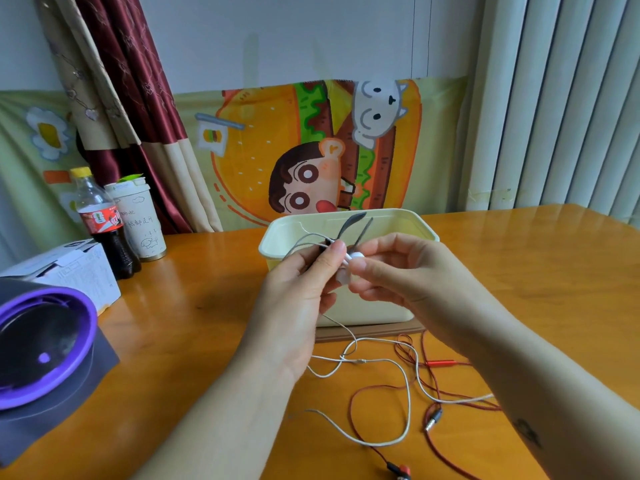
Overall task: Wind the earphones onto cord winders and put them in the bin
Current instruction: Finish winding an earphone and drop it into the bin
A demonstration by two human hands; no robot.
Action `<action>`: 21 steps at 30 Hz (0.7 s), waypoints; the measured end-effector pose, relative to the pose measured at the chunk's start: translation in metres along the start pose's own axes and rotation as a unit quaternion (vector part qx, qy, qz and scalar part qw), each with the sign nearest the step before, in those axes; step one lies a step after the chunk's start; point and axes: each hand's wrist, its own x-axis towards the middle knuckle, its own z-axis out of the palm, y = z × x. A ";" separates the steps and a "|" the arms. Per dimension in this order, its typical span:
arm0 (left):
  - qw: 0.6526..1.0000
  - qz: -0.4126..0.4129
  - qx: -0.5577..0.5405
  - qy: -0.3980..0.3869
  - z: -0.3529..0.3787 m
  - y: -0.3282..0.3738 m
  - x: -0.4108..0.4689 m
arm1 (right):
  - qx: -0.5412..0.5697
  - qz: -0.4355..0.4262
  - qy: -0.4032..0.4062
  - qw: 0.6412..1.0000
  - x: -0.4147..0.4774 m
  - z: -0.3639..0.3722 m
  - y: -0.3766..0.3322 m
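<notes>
White earphones (367, 444) mid-job here, top end held up right in front of the bin (277, 239). Left hand (304, 282) curled round the dark winder (349, 226) plus a bit of cord, thumb on top. Right hand (391, 271) pinching a white bud (356, 257) just beside that thumb. Rest of the white cord hanging down to the table (207, 323) and looping about there. Looks like the very start of the wind, with no turns on the winder as far as visible.

Stuff to worry about:

- White cord lying across the red earphones (441, 362) on the table, crossing in a couple of spots. Easy to drag the red set along by hauling slack up fast, or to snag on its plug (433, 418).
- Small loop in the white cord below the left hand. Might pull tight into a knot under tension.
- Tiny smooth bud in a fingertip pinch. Easy to lose, and then goodbye first turns.

Can't tell the closing method of those grey strips on the winder, so no guess about holding power. Red set untouched for now. Inside of the bin mostly hidden behind both hands.
</notes>
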 end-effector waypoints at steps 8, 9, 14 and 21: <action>0.958 -0.105 0.127 -0.234 -0.013 0.008 0.003 | -0.173 -0.150 0.009 0.973 0.004 -0.028 -0.007; 0.945 -0.110 0.153 -0.267 -0.014 0.008 0.002 | -0.181 -0.136 -0.050 0.973 0.003 -0.025 -0.007; 0.890 -0.095 0.267 -0.358 -0.019 0.012 -0.001 | -0.179 -0.091 -0.165 0.966 -0.002 -0.008 0.003; 0.890 -0.087 0.254 -0.369 -0.027 0.018 0.002 | -0.165 -0.139 -0.117 0.969 -0.003 -0.001 0.010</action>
